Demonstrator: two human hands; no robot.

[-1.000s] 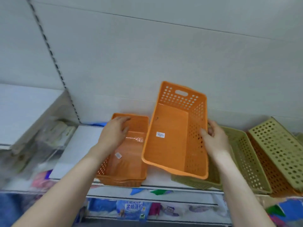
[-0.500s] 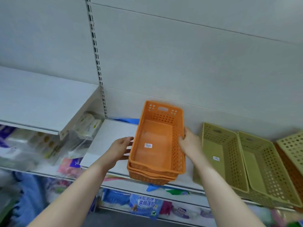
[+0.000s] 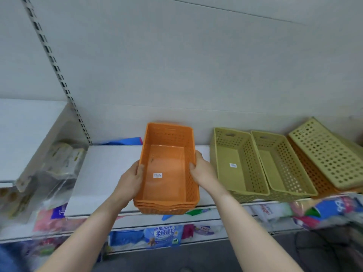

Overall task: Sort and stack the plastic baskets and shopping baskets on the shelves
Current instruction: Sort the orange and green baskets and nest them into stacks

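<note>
At far left, clear-wrapped packages (image 3: 59, 163) under a higher side shelf (image 3: 23, 134) are smeared by blur and their print cannot be read; a blue item (image 3: 125, 141) behind the orange stack shows only a sliver; the person's arms run out of the bottom edge. At centre, a stack of orange baskets (image 3: 169, 169) sits on the white shelf (image 3: 106, 173), its long axis running from the front lip back toward the wall, open side up, near end overhanging the shelf edge; three nested rims show at the near end, though how many baskets lie inside cannot be told for certain; a small white sticker (image 3: 157, 175) on the floor of the top basket is too small to read. The left hand (image 3: 130, 180) clasps the stack's left wall, fingers curled over the rim; the right hand (image 3: 202, 169) grips the right wall the same way. To the right, apart from the stack, two green baskets (image 3: 261, 163) lie side by side, pointing the same way, the nearer one carrying its own unreadable sticker; further right a green basket (image 3: 326, 156) lies tilted, bottom up, across an orange basket (image 3: 312, 173) largely hidden beneath it. On the shelf below, a blue-and-white pack (image 3: 164, 234) bears Chinese characters, partly blurred; the colourful bags (image 3: 324, 211) at right are blurred.
</note>
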